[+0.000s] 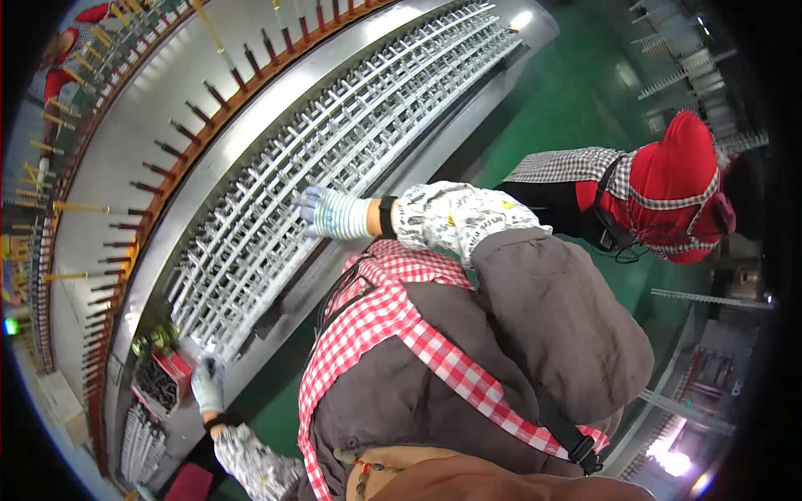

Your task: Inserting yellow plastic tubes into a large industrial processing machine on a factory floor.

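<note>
A stack of long silver bars with many short pegs (368, 134) lies along the metal bench in front of me. My right hand (334, 212), in a striped pale glove, rests over the near side of the bars about midway along, fingers spread. My left hand (206, 386), gloved too, is at the near left end of the stack, fingers pointing toward the bar ends. Whether it grips a bar is too small to make out. Beside my left hand stands a red box (173, 365) with dark small parts in it.
Behind the bars runs a curved brown rail (185, 159) with upright dark pins. More silver pegged bars (142, 447) lie at the lower left. To my right a person in red (668, 192) stands close on the green floor (576, 92). Another person is at the far upper left.
</note>
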{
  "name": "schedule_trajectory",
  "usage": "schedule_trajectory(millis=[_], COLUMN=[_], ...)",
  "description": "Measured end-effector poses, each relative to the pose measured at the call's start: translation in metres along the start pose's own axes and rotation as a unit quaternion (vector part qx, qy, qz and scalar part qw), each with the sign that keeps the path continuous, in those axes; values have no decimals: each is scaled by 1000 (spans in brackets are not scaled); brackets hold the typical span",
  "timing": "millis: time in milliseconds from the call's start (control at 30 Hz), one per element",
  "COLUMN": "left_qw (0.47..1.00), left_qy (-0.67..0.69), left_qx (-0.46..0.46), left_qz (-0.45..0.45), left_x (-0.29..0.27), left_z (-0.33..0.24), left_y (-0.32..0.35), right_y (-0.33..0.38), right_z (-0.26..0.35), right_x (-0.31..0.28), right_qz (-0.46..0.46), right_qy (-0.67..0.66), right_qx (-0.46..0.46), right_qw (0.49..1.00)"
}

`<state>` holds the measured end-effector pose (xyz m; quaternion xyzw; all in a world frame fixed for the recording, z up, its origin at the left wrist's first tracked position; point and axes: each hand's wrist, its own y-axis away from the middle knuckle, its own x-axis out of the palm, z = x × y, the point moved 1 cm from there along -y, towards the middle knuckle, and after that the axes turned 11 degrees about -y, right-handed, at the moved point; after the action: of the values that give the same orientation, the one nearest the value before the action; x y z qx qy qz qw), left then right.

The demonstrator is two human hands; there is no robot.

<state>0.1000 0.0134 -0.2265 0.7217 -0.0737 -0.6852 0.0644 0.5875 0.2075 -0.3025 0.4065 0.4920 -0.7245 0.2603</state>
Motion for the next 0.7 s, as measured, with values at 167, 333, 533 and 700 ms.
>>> schedule_trajectory(millis=[167,333,533,700], left_qw=[912,969,985,997], left_qy=[272,82,152,66], left_qx=[-133,-75,-40,7], left_qz=[278,222,77,45], left_x=[0,11,12,24], left_z=[-19,-17,-17,-4], left_y=[36,43,71,98], right_y=[19,17,9,19], right_z=[0,-5,40,66], right_x=[-4,-23,-54,-43], right_qz=[187,128,71,0], right_qy=[-233,-87,-31,-38], right_qx=[120,-81,-69,-73], right_qw=[947,985,995,997])
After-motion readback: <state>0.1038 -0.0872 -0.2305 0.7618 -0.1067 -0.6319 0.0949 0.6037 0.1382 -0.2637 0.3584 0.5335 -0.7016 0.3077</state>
